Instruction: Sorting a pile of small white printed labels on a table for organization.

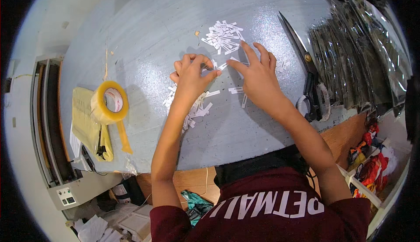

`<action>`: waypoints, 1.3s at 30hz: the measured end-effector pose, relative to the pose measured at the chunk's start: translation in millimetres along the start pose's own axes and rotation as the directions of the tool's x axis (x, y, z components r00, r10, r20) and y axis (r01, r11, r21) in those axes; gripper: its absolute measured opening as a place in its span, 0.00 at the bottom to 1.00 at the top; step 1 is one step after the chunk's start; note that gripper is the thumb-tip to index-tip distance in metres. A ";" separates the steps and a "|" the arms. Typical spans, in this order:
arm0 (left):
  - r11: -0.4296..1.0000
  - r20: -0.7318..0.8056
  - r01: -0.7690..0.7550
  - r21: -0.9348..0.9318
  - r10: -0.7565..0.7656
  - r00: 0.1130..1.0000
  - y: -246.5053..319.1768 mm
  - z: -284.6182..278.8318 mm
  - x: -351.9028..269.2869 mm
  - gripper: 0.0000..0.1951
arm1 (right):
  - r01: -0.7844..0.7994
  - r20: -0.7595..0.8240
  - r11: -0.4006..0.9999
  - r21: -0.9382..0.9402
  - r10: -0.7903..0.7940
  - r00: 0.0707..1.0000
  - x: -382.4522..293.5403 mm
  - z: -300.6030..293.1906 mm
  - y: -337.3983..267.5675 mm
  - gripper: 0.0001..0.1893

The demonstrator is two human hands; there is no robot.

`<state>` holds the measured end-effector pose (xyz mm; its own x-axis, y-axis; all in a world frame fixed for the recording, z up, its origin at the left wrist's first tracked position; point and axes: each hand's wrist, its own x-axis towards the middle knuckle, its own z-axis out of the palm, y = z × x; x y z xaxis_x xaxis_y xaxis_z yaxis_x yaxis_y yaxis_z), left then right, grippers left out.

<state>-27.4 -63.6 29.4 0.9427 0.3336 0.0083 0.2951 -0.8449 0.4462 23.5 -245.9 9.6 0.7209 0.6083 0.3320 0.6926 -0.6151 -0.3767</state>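
My left hand point(191, 77) hovers over the table with its fingers curled, the thumb apart from the index finger. A small white label strip point(223, 66) lies between the left thumb tip and a fingertip of my right hand point(261, 74). The right hand's fingers are spread, one tip at that strip and another at the edge of a loose heap of white label strips point(223, 35). A second pile of strips point(200, 110) lies partly hidden under my left hand and forearm. A few printed strips point(235, 90) rest beside the right wrist. Whether the left fingers pinch anything is hidden.
Black-handled scissors point(308, 68) lie at right, before a row of dark items in clear plastic bags point(344, 54). At left, a roll of packing tape point(95, 110) rests against a yellow plastic package point(83, 117). The blue-grey table's point(229, 150) near edge runs before my body.
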 end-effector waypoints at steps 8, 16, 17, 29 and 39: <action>0.994 -0.132 -0.105 -0.011 0.103 0.986 9.8 5.3 -11.9 0.08 | -0.010 -0.066 0.999 0.041 0.013 0.998 6.7 -14.1 14.9 0.20; 0.825 -0.233 -0.301 0.479 0.450 0.862 13.8 13.6 -27.1 0.04 | -0.086 -0.058 0.964 0.250 0.104 0.993 -28.1 -60.6 29.5 0.10; 0.767 -0.210 -0.334 0.548 0.513 0.832 12.7 15.7 -27.9 0.03 | -0.087 -0.059 0.964 0.251 0.105 0.993 -29.4 -63.1 30.0 0.10; 0.828 -0.319 -0.342 0.444 0.502 0.804 6.4 13.8 -14.7 0.02 | -0.084 -0.072 0.946 0.313 0.112 0.991 -37.8 -62.9 30.1 0.10; 0.746 -0.191 -0.368 0.555 0.545 0.816 14.4 8.7 -18.5 0.04 | -0.080 -0.081 0.933 0.352 0.115 0.990 -39.6 -61.2 31.4 0.10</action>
<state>-39.2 -85.7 27.9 0.9006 -0.1083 0.4209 -0.0408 -0.9852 -0.1664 18.2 -320.0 37.5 0.7957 0.4905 0.3553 0.5795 -0.4459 -0.6821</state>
